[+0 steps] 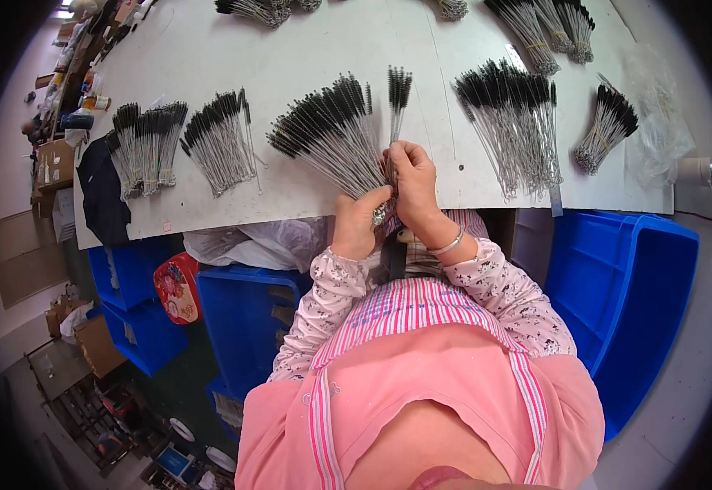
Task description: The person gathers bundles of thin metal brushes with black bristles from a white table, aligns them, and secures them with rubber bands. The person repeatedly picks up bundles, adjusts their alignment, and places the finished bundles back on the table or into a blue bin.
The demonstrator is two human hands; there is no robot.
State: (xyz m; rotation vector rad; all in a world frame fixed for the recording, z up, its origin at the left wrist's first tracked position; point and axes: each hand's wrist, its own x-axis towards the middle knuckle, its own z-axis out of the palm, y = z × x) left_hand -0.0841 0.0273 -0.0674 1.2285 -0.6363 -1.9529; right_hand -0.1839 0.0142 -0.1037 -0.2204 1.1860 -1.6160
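My left hand point(356, 222) is closed round the wire ends of a large fanned bunch of black-bristled wire brushes point(327, 131) at the table's near edge. Beside it, my right hand point(413, 184) pinches the stems of a few brushes point(399, 91) that stand apart from the fan, bristles pointing away from me. Their looped ends are partly hidden by my fingers. Right of my hands lies a loose spread of brushes point(511, 122). On the left are another loose pile point(219, 143) and some tied bundles point(148, 151).
The white table point(291, 208) holds more tied brush bundles point(527, 33) at the back and one bundle point(606, 131) at the right. Clear plastic bags point(658, 114) lie at its right edge. Blue bins point(617, 302) stand below, and dark cloth point(103, 192) hangs at the left.
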